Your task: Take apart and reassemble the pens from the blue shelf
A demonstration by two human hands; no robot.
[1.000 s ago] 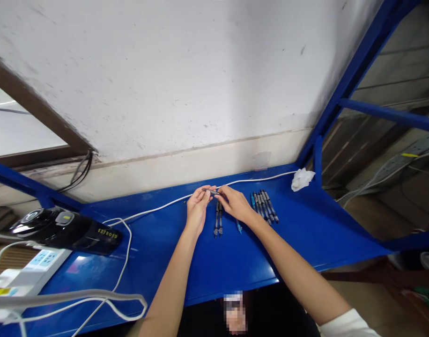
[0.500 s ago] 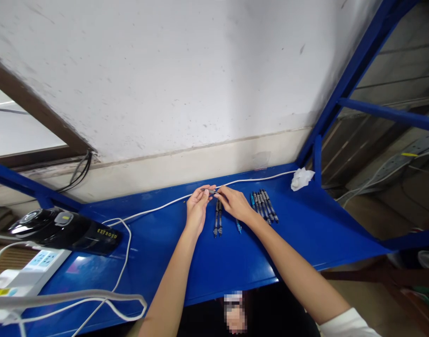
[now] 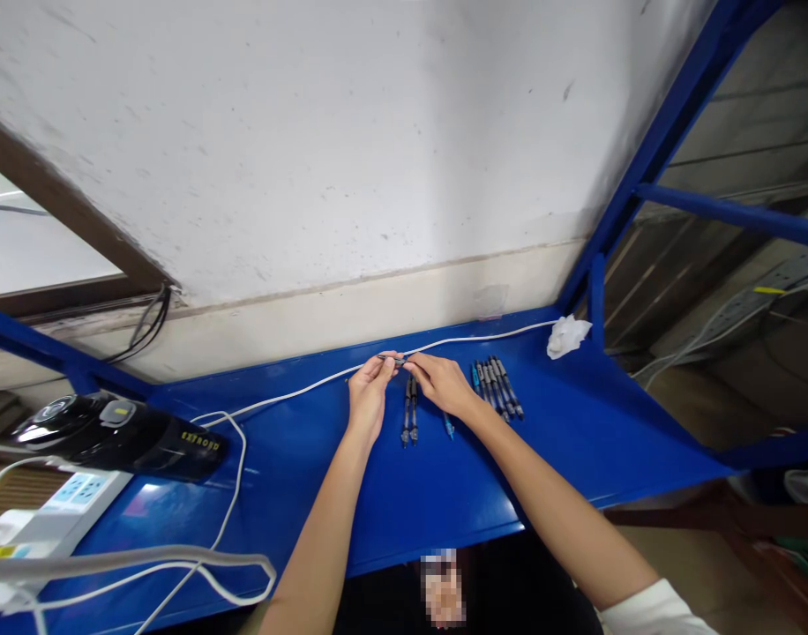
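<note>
My left hand (image 3: pixel 370 392) is closed around a dark pen (image 3: pixel 399 360), held level above the back of the blue surface. At the pen's right end, the fingers of my right hand (image 3: pixel 440 381) pinch it. Below and between the hands, two dark pens (image 3: pixel 410 413) lie side by side. A blue-tipped pen (image 3: pixel 449 427) lies partly hidden under my right hand. To the right of that hand is a row of several pens (image 3: pixel 497 388), mostly dark grey, with a bright blue one at its left end.
A black bottle (image 3: pixel 126 437) lies at the left, beside a white power strip (image 3: pixel 79 503) and looping white cables (image 3: pixel 242 467). One white cable runs along the back toward crumpled white tissue (image 3: pixel 568 337). Blue frame posts (image 3: pixel 595 300) stand at the right, against the wall.
Both hands stay almost in place on the pen, with only a very slight shift. The pens on the surface keep their positions.
</note>
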